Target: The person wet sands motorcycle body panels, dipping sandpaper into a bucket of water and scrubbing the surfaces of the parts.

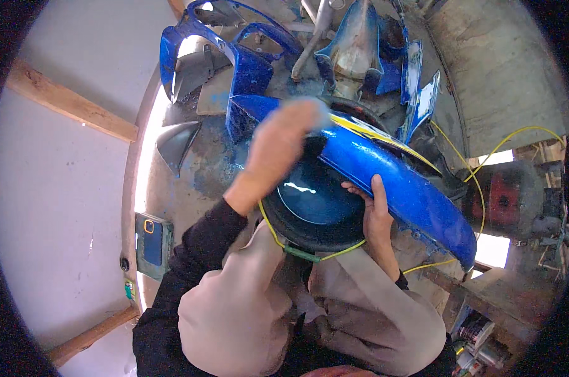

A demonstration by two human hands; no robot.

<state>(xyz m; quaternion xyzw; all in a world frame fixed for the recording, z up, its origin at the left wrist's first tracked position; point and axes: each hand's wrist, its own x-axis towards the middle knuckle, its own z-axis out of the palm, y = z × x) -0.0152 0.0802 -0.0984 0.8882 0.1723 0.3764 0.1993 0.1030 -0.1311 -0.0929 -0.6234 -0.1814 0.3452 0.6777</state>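
A long, curved motorcycle fender (416,188), glossy blue with a yellow and white stripe, lies slantwise over a black bucket (284,234). Dark water (319,204) stands in the bucket. My right hand (377,217) grips the fender's near edge from below, thumb up against its side. Upon the fender's upper left part is my left hand (284,135), blurred by motion, its fingers curled. A pale grey-blue, soft-looking thing (322,113) shows at its fingertips; its kind is unclear. The bucket sits between my knees, its yellow cord handle (269,227) with a green grip (302,254) toward me.
Other blue fairing parts (250,69) lie on the floor beyond, beside a grey pointed panel (179,144). A phone (152,242) rests on a box at left. White sheeting with a wooden beam (71,100) borders the left; a yellow hose (483,188) and a dark red machine (504,200) are at right.
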